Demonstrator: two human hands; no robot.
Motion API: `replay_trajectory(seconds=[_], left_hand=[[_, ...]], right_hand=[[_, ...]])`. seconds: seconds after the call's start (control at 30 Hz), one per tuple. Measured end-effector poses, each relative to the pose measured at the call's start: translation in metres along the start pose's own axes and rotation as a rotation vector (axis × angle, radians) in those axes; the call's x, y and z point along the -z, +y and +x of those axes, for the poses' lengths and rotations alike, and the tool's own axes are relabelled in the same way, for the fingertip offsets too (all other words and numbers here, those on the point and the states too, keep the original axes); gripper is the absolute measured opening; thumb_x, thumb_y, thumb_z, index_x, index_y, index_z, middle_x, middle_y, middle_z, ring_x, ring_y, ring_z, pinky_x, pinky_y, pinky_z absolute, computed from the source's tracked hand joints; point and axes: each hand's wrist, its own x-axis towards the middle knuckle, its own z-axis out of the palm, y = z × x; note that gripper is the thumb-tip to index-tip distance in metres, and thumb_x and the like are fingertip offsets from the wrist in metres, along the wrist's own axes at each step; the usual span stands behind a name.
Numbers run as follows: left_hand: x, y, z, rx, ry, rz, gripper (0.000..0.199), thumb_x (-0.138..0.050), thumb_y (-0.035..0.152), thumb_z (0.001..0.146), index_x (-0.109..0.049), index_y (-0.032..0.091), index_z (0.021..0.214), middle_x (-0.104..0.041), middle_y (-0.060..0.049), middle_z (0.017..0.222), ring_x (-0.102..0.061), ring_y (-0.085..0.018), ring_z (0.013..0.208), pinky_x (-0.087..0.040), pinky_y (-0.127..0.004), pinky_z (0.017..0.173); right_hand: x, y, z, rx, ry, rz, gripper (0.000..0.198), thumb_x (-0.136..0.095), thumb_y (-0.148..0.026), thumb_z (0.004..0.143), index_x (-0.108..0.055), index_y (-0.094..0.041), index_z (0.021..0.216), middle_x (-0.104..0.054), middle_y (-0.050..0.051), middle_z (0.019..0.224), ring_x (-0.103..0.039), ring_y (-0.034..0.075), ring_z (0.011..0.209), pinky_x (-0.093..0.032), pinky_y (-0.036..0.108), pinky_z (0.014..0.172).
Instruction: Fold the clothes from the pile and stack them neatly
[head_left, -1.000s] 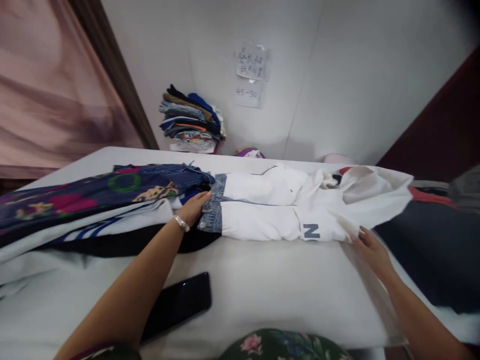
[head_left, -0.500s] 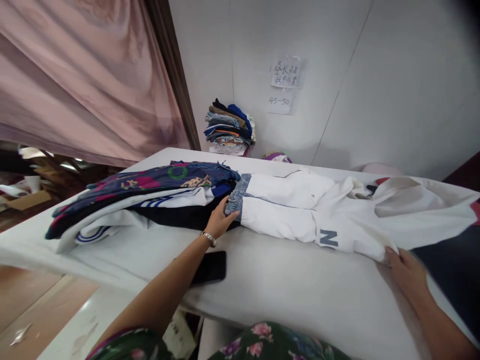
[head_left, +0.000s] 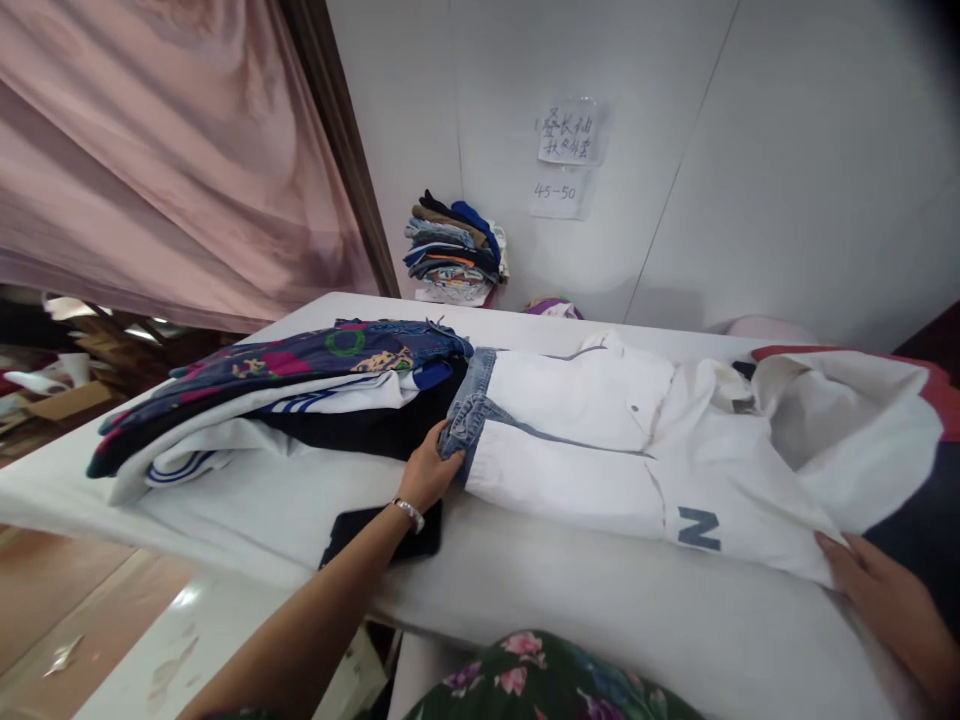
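A white hooded jacket with denim trim lies lengthwise on the white table, a dark letter N on its near side. Its denim hem band points left and the hood lies to the right. My left hand, a bracelet at the wrist, is closed on the near corner of the denim hem. At the right, my right hand pinches the jacket's near edge below the hood. The hem touches a pile of garments on the left, topped by a patterned denim piece.
A black phone lies under my left forearm. Behind the table stands a stack of folded clothes, with handwritten paper signs on the wall. A pink curtain hangs at left. Dark and red cloth lies at the right.
Both hands have drawn the jacket's near side toward me, and it lies wider and flatter. My right hand has moved right and slightly down; the hood has spread open.
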Motion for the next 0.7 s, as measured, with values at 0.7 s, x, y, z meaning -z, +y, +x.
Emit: replay_trajectory(seconds=[0.7], left_hand=[[0.006, -0.003, 0.015, -0.098, 0.100, 0.535, 0.046, -0.043, 0.053, 0.080, -0.067, 0.014, 0.090, -0.065, -0.018, 0.095, -0.061, -0.035, 0.091, -0.048, -0.042, 0.073]], right_hand=[[-0.013, -0.007, -0.002, 0.070, -0.115, -0.164, 0.041, -0.045, -0.055, 0.077, -0.064, -0.023, 0.094, -0.070, 0.008, 0.085, -0.066, 0.031, 0.085, -0.050, 0.040, 0.072]])
